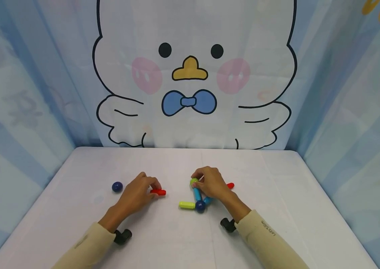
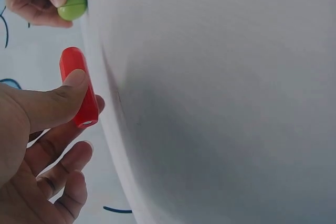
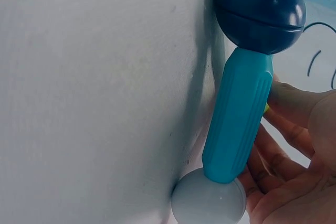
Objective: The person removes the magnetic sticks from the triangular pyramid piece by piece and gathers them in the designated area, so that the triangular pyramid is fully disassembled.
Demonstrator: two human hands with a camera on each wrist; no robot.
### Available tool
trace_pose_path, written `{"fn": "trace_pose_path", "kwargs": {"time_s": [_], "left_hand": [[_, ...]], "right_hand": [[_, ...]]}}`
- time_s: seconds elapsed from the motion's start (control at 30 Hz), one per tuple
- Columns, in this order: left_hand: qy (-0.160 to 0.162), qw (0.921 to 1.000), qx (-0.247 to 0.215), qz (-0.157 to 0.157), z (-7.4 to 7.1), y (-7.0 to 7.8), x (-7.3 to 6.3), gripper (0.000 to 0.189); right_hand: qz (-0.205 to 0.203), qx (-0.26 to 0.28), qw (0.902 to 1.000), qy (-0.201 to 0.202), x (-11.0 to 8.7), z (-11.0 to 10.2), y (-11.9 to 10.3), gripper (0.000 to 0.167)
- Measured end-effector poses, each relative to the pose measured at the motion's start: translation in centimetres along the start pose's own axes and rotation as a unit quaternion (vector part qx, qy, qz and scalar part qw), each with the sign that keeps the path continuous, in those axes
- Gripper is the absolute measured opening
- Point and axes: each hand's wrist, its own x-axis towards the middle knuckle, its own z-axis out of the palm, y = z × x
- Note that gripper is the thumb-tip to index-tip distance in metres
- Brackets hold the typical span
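Note:
My left hand [image 1: 139, 192] pinches a short red rod [image 2: 79, 85] between thumb and forefinger; a small metallic spot shows at the rod's end. Over the table's middle, my right hand [image 1: 211, 184] grips a green ball [image 1: 194, 182] with thumb and fingertips. From that ball a blue rod [image 1: 197, 194] runs to a dark blue ball [image 1: 200, 206]. A yellow-green rod [image 1: 187, 205] and a second blue rod [image 1: 207, 200] also join the dark blue ball. In the right wrist view, a grey ball [image 3: 209, 198] sits at the end of a blue rod [image 3: 239, 114].
A loose dark blue ball [image 1: 117, 187] lies left of my left hand. Another red rod [image 1: 231, 185] shows beyond my right wrist, its other end hidden. The white tabletop [image 1: 163, 239] meets printed curtains at the back and sides.

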Motion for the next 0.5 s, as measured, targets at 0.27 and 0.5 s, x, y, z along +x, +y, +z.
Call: {"fn": "trace_pose_path", "kwargs": {"time_s": [0.27, 0.5], "left_hand": [[0.006, 0.9999, 0.007, -0.01, -1.4, -1.5, -2.0, 0.022], [0.02, 0.9997, 0.009, -0.006, -2.9, -3.5, -4.4, 0.023]], "right_hand": [[-0.005, -0.005, 1.0, 0.003, 0.0, 0.0, 0.0, 0.02], [0.0, -0.005, 1.0, 0.004, -0.1, 0.0, -0.1, 0.019]]}}
